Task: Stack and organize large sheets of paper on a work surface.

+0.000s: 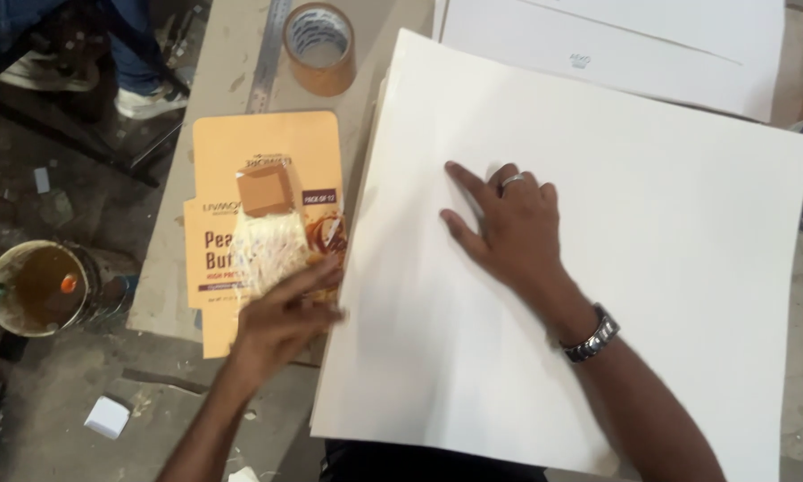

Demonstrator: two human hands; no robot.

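Flat on the counter [187, 286], a large white sheet [651, 295] lies under the right hand [509, 228], whose fingers are spread and pressed down near its middle. Left of the sheet, the left hand [281, 326] grips a pale wad of cloth [272, 250] over a flattened orange carton [268, 152]. Farther off sit a roll of brown tape [319, 46] and a steel ruler [269, 54].

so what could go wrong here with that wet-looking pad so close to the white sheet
1. The left hand holds the pad right at the edge of the white sheet; it might smear it.
2. The right hand pins the sheet at one spot only, so it could slide.
3. The open can on the floor could get knocked over.
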